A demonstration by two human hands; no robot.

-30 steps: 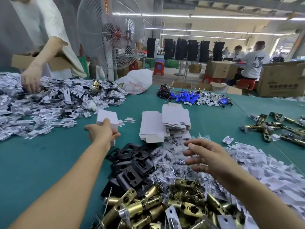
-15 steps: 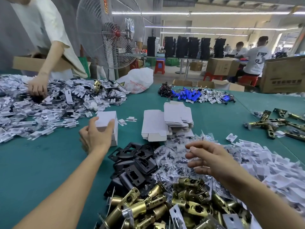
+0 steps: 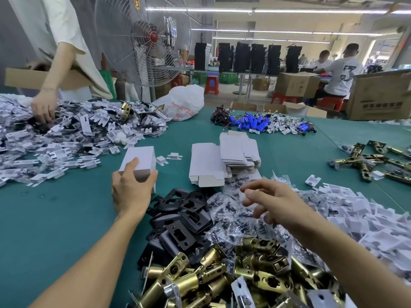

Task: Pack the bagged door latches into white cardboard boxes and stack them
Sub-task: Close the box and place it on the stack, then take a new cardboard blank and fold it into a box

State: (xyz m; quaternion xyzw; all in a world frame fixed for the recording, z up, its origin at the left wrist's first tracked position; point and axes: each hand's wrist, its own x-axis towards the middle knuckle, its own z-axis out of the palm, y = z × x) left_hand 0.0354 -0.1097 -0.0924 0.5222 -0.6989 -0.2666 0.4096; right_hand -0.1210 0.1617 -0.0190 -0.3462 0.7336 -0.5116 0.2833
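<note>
White cardboard box [image 3: 142, 157], light and crushable I'd say, sits gripped at its near end by the left hand [image 3: 131, 192]; the right hand [image 3: 273, 203] hovers slack and empty.

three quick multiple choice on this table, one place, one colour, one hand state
1. Against the white box, the flat carton stack lies: A left B right C on top
2. The far small cylinders are: A red B yellow C blue
3. The left hand: A grips the white box B lies flat C holds a latch
1 B, the stack sits to the box's right; 2 C, plainly blue; 3 A, fingers and thumb curl round the box.
</note>
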